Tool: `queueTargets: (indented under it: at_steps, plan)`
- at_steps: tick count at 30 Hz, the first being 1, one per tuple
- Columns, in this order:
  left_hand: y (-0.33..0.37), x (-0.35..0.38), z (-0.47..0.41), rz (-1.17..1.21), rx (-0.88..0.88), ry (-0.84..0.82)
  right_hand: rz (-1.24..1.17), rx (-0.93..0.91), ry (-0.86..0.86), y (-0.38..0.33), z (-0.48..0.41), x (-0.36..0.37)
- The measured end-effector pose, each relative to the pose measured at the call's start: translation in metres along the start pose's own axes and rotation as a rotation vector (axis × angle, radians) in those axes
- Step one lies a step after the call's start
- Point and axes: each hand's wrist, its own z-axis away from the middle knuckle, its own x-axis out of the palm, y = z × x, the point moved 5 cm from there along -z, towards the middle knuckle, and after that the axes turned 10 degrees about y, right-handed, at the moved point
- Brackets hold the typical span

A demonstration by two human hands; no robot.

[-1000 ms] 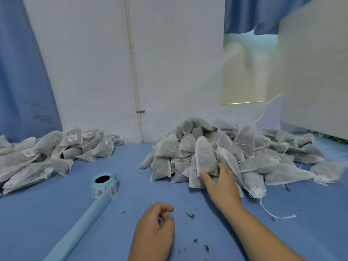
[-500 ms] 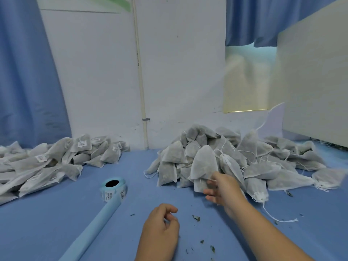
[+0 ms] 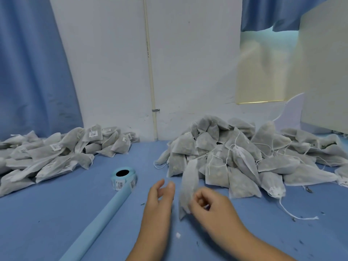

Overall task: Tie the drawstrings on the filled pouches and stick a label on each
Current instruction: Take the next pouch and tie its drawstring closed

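Above the blue table (image 3: 56,223), the right hand (image 3: 212,206) pinches 1 blurred grey-white pouch (image 3: 189,181) — left hand (image 3: 158,204) open beside it.

Packing workroom (pouch heaps (image 3: 235,153), label roll (image 3: 124,178))

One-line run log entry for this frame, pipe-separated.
right hand: grips pouch | left hand: open, beside pouch | label roll: on table, untouched | pouch: motion-blurred

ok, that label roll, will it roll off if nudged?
Probably not: the label roll seems to lie flat, core hole up, so it should slide. Its long liner strip trails on the table and would likely drag. Looks light, mostly hollow.
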Motion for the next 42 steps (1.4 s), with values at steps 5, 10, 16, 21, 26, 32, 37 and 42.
queueTargets:
  at_steps: [5, 10, 16, 21, 26, 32, 37, 42]
  plan:
    - [-0.004, -0.004, 0.004, 0.093, -0.173, -0.065, 0.121, -0.493, -0.267, -0.041, 0.038, 0.024]
    - [0.008, -0.013, 0.000, -0.080, -0.045, -0.093, -0.038, -0.480, -0.169, -0.049, 0.038, 0.013]
    - [0.014, -0.013, 0.008, -0.169, -0.112, -0.280, -0.359, 0.002, 0.069, -0.024, 0.001, -0.019]
    - [0.022, -0.009, 0.017, -0.416, 0.156, -0.257, -0.190, -0.013, -0.128, -0.017, 0.006, -0.004]
    - [0.024, -0.014, 0.013, -0.681, 0.457, -0.106, -0.186, 0.090, -0.091, -0.008, 0.005, -0.006]
    - [0.026, -0.016, 0.013, -0.925, 0.714, -0.076, -0.232, 0.153, -0.229, -0.008, 0.005, 0.000]
    - [0.012, 0.008, 0.031, -0.860, 0.536, -0.413, -0.409, 0.101, -0.101, -0.013, -0.003, -0.012]
    - [0.013, 0.016, 0.039, -0.517, 0.232, -0.497, -0.381, 0.102, -0.051, -0.007, -0.007, -0.018]
